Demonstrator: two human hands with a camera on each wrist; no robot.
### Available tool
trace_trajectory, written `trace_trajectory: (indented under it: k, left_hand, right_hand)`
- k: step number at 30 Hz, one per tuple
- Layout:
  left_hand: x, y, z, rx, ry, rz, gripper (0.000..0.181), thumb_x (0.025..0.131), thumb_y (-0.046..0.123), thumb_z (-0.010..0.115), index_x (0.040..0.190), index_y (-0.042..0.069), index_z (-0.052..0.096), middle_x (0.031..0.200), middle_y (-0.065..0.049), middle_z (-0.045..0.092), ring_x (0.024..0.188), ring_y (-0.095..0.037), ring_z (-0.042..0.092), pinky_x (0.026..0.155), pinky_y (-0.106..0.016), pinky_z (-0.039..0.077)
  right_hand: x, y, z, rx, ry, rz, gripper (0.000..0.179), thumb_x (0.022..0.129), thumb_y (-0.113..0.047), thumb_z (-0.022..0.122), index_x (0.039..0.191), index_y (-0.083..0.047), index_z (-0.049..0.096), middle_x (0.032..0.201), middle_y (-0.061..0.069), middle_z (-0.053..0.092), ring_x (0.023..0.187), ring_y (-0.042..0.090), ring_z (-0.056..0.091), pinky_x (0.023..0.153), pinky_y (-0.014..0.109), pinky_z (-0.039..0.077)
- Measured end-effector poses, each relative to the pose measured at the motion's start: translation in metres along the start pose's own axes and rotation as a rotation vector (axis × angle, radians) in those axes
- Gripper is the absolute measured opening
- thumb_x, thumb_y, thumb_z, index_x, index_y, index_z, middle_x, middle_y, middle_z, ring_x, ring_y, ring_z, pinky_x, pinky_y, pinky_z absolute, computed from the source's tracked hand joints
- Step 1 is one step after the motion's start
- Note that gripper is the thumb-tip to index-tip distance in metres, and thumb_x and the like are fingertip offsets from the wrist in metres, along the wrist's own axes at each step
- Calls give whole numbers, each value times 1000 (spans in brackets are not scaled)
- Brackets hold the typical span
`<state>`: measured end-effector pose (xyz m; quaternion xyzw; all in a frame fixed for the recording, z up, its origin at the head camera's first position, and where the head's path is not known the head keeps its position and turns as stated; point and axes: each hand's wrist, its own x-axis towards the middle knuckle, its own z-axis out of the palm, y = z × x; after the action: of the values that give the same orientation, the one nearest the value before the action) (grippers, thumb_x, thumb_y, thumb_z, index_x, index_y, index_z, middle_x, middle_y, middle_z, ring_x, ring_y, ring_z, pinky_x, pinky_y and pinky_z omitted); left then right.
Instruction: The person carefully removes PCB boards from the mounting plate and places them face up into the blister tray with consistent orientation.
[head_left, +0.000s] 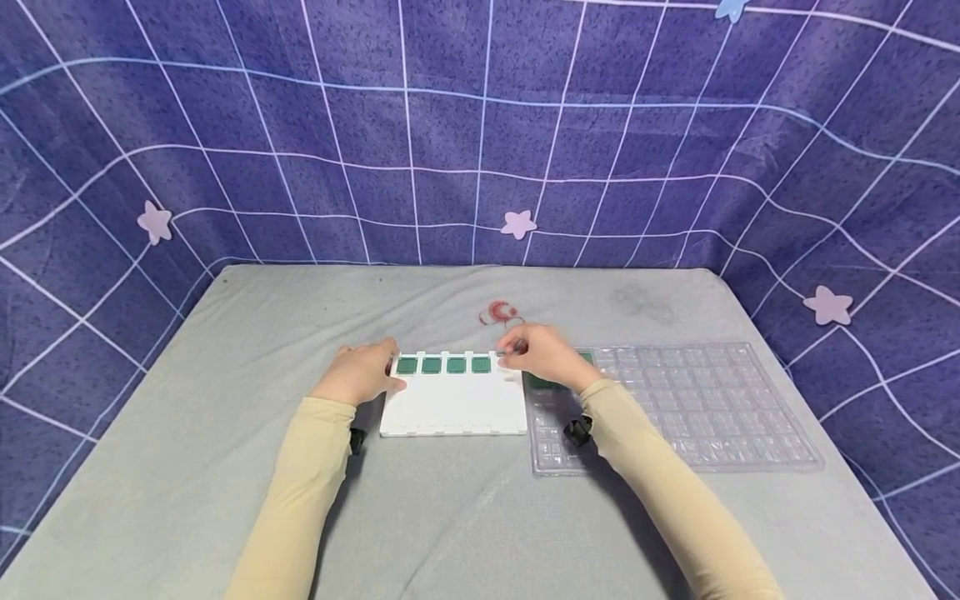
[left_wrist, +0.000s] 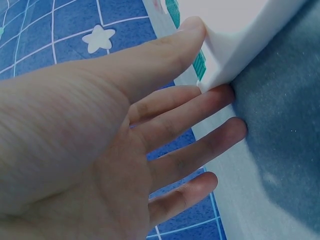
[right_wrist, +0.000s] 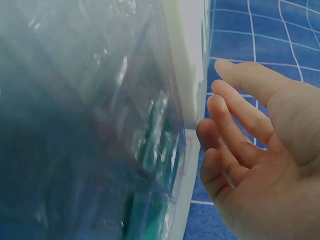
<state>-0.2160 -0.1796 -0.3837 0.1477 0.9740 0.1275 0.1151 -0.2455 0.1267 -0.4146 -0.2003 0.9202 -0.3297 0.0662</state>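
A flat white tray [head_left: 453, 407] lies on the grey cloth, with several small green square pieces [head_left: 456, 365] set in a row along its far edge. My left hand [head_left: 362, 372] grips its far left corner; in the left wrist view the thumb [left_wrist: 187, 37] lies on top while a finger touches the side. Over the far right end of that row is my right hand [head_left: 546, 354], its fingers loosely bent. Nothing shows between its thumb and fingers in the right wrist view, though whether the fingertips touch the tray is unclear.
A clear plastic tray [head_left: 705, 408] with many compartments lies to the right, partly under my right forearm. More green pieces [head_left: 543, 382] sit in its far left part. A red mark [head_left: 501, 312] is on the cloth behind the white tray. Patterned blue curtains [head_left: 450, 133] surround the table.
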Motion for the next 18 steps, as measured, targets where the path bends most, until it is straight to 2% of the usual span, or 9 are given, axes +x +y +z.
trace_trajectory:
  k: [10, 18]
  left_hand:
    - [1, -1, 0, 1, -5, -3, 54, 92, 29, 76, 133, -2, 57, 103, -12, 73, 95, -30, 68, 101, -55, 41]
    - [-1, 1, -1, 1, -14, -4, 54, 93, 28, 75, 134, -2, 56, 106, -12, 74, 96, -30, 69, 100, -55, 41]
  right_hand:
    - [9, -8, 12, 28, -24, -12, 25, 86, -20, 81, 109, -10, 75, 95, 1, 71, 83, 9, 60, 81, 26, 49]
    - [9, -13, 15, -14, -25, -30, 29, 83, -20, 84, 108, -8, 75, 95, 4, 71, 89, 14, 64, 84, 28, 50]
